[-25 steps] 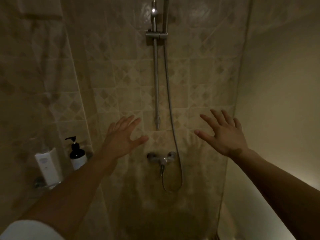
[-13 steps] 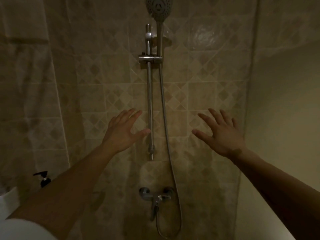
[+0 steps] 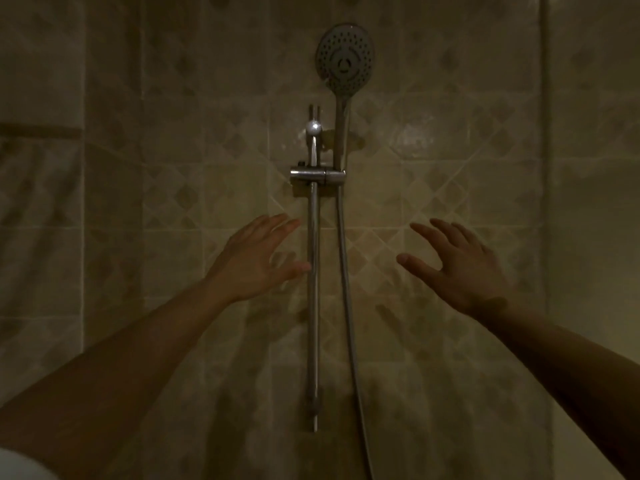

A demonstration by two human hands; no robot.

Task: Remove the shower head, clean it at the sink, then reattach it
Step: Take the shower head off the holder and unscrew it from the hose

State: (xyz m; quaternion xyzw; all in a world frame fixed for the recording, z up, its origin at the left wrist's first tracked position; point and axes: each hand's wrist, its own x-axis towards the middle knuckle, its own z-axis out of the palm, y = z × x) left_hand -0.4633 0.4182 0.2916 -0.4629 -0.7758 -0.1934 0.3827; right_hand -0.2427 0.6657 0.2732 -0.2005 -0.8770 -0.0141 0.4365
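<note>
A round grey shower head sits high on the tiled wall, its handle standing upright in a chrome holder clamped to a vertical slide rail. A metal hose hangs down from the handle. My left hand is raised just left of the rail, fingers spread, holding nothing. My right hand is raised to the right of the hose, also open. Both hands are well below the shower head and apart from it.
Beige patterned tiles cover the wall in dim light. A wall corner runs down at the right, with a plain wall beyond. A white sleeve edge shows at the bottom left.
The view has tilted upward: the shower head is now fully in sight, and the tap and soap bottles have dropped out of frame. Both hands stay raised and open.
</note>
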